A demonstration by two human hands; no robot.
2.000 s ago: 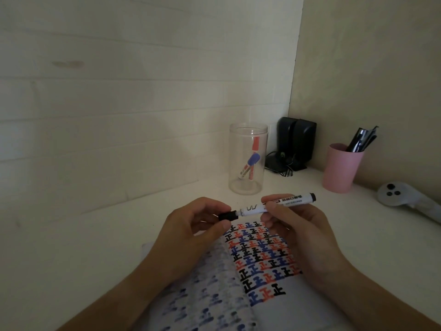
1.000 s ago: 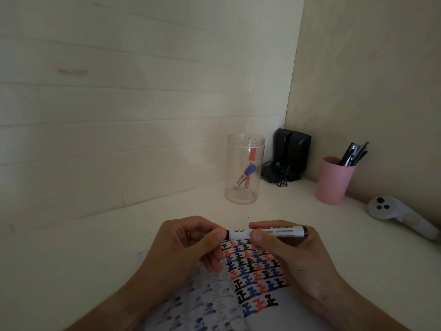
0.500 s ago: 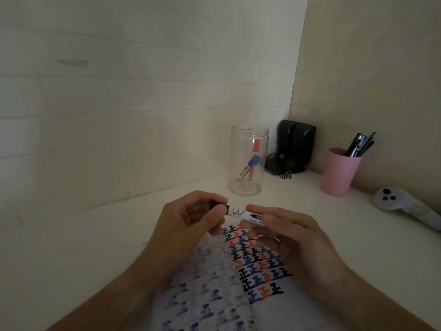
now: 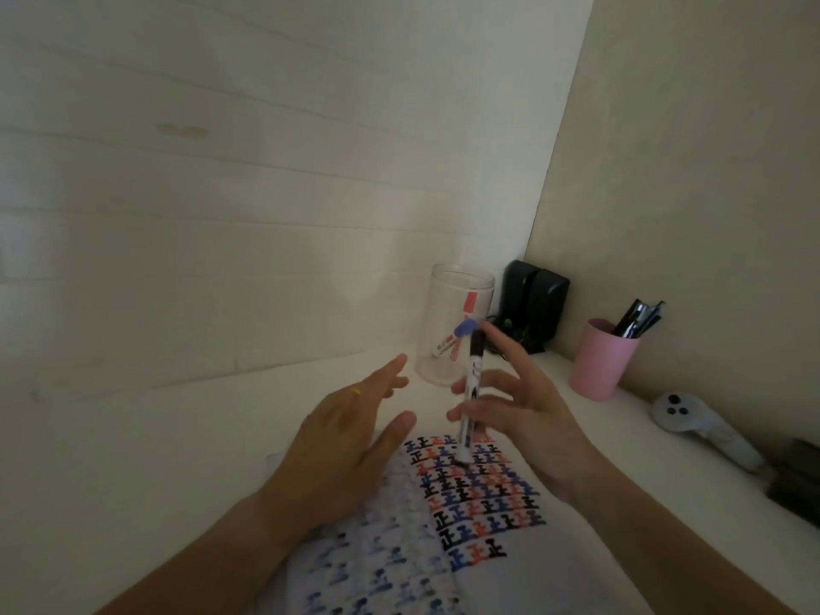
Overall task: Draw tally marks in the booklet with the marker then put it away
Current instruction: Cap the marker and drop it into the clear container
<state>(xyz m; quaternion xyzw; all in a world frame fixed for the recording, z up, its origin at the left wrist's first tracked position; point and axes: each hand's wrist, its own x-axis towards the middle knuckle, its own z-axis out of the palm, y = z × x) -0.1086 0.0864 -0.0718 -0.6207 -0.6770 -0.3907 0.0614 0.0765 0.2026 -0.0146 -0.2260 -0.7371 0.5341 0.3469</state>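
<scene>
The open booklet [image 4: 497, 574] lies on the desk in front of me, its pages filled with black, red and blue tally characters. A white marker [image 4: 471, 392] with a black cap on its upper end stands nearly upright, and its lower end touches the top of the right page. My right hand [image 4: 528, 419] holds the marker loosely between the thumb and spread fingers. My left hand [image 4: 346, 446] hovers over the left page with the fingers apart and holds nothing. Just behind the hands stands a clear jar [image 4: 443, 370] with a red and a blue marker in it.
A pink cup [image 4: 599, 361] of dark pens stands at the right by the wall. A pair of black speakers [image 4: 537, 299] with cables fills the corner. A white controller [image 4: 692, 423] and a dark object [image 4: 798, 481] lie along the right edge.
My left hand has let go of the marker's end and opened. The marker has swung from lying level between both hands to standing upright in my right hand alone.
</scene>
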